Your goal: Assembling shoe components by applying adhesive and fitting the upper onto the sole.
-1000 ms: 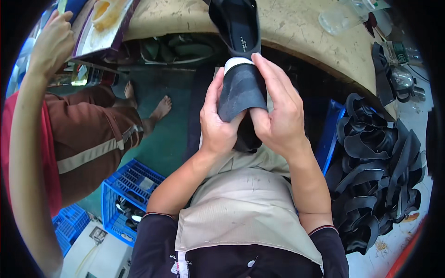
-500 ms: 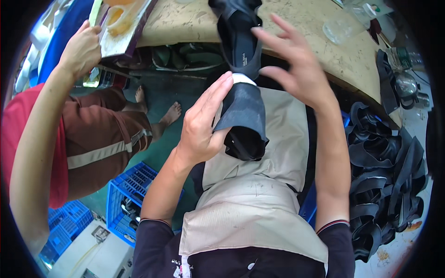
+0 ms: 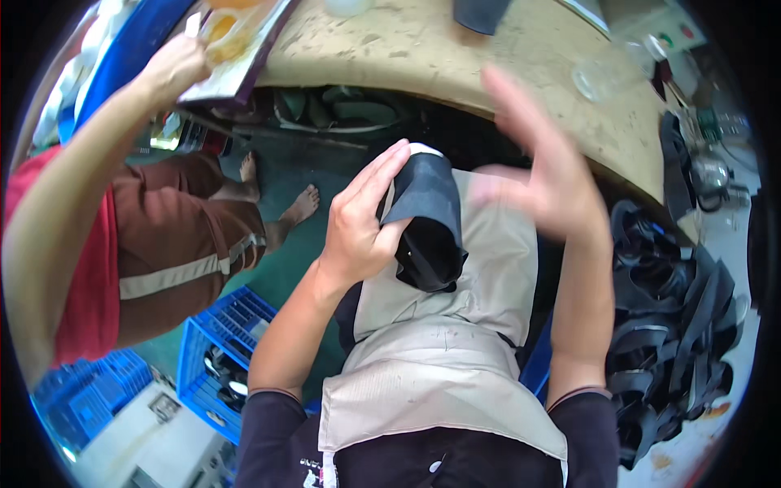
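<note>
My left hand (image 3: 364, 215) is closed around a dark grey shoe upper (image 3: 428, 183) above my lap, its thumb at the opening. A white patch shows at the far end of the upper, and its near opening is black inside. To the right of it, my right hand (image 3: 549, 167) hangs in the air, blurred by motion, with fingers apart and nothing in them. A dark shoe (image 3: 482, 12) lies on the table beyond, partly cut off by the top of the picture.
A worn table (image 3: 366, 61) stretches ahead, with a clear bottle (image 3: 610, 73) on it. Dark shoe uppers (image 3: 671, 317) are heaped at the right. At the left, a co-worker's hand (image 3: 175, 69) reaches to a stained tray (image 3: 236, 57). Blue crates (image 3: 220, 350) stand below.
The dark shoe has gone from just beyond the upper to the far side of the table. My right hand has come back nearer. My left hand keeps its hold.
</note>
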Action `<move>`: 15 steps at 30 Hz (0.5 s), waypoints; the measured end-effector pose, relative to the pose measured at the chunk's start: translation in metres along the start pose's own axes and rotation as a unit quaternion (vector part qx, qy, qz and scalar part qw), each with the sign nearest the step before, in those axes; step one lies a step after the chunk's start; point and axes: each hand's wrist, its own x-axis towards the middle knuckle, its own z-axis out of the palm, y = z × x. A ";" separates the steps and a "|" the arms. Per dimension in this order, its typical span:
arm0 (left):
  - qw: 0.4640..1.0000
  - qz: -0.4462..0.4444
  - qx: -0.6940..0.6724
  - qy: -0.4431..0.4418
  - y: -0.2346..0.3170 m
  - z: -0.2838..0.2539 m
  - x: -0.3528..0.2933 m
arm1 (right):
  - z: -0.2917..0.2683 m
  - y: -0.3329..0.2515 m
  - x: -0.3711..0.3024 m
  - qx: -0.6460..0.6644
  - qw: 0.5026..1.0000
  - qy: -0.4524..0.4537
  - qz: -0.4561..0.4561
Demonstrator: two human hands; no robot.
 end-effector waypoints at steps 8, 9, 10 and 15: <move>0.997 0.050 0.053 -0.032 -0.036 0.011 -0.007 | 0.111 0.033 -0.083 -0.188 0.975 0.115 0.018; 0.995 0.055 0.067 -0.039 -0.037 0.011 -0.011 | 0.110 0.037 -0.084 -0.194 0.974 0.117 -0.003; 0.994 0.060 0.082 -0.046 -0.038 0.011 -0.017 | 0.110 0.038 -0.087 -0.199 0.972 0.120 -0.024; 0.975 0.150 0.149 -0.071 -0.038 0.012 -0.043 | 0.116 0.038 -0.115 -0.180 0.980 0.081 -0.016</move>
